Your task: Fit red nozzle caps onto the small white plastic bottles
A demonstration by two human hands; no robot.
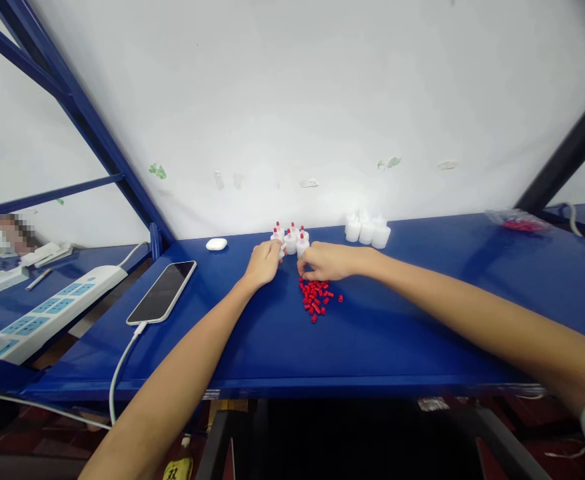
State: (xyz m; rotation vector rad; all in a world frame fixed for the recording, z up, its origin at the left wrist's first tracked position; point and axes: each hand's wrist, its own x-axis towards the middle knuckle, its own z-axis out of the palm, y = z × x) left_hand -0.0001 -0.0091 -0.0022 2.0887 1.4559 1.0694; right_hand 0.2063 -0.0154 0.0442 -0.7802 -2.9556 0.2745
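My left hand (265,262) is closed around a small white bottle (282,251), of which only the white tip shows beyond the fingers. With fingertips pinched together, my right hand (325,260) touches the far edge of a pile of small red caps (314,297); a red cap (301,281) shows at the fingertips, its grip partly hidden. Just behind both hands stands a group of small white bottles (290,244) topped with red caps. Farther right, against the wall, several white bottles (366,232) stand without red caps.
On the blue table (397,333), a phone (162,293) on a charging cable lies left, near a power strip (57,313). A white earbud case (216,245) sits at the back. A clear bag with red contents (522,224) lies far right. Blue frame posts (107,153) stand left.
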